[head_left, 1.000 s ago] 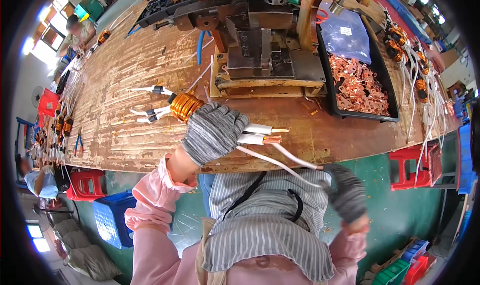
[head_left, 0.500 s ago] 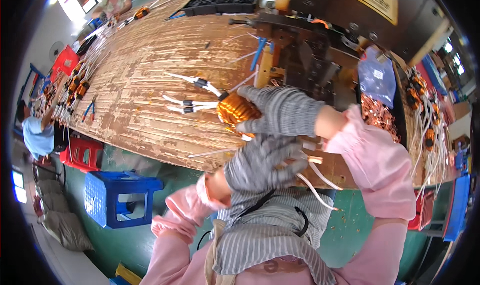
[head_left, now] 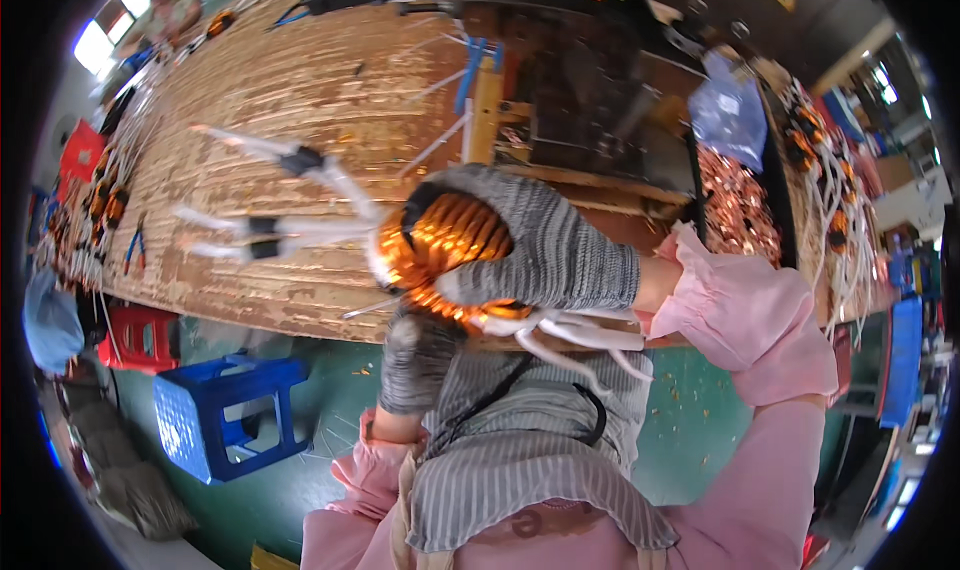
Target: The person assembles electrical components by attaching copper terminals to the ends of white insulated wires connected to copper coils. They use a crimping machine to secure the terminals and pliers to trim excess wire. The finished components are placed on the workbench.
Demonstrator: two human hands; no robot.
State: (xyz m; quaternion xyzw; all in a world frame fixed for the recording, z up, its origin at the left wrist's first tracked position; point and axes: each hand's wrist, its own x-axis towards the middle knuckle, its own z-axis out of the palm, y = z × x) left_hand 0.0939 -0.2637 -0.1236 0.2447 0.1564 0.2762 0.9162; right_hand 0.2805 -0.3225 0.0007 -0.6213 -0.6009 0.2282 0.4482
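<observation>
Two hands in grey knitted gloves are close together near the front edge of a scuffed wooden worktop [head_left: 270, 130]. The right hand [head_left: 560, 245] is closed on a copper coil [head_left: 445, 238], its fingers [head_left: 478, 282] curled round the right side of the winding. The left hand [head_left: 415, 360] is just below the coil; blur hides how far its fingers are open, and whether they grip anything cannot be told. Left of the right fingers, white leads [head_left: 325, 228] with black sleeves [head_left: 263, 238] stick out from the coil; more white wires [head_left: 585, 335] trail out below those fingers. Beyond them is a dark metal machine [head_left: 600, 110]. Farther right are a heap of small copper pieces [head_left: 738, 210] and a bluish plastic bag [head_left: 728, 120]. Well to the left of both hands' fingers are pliers [head_left: 134, 248] and, lower down, a blue stool [head_left: 195, 415].
</observation>
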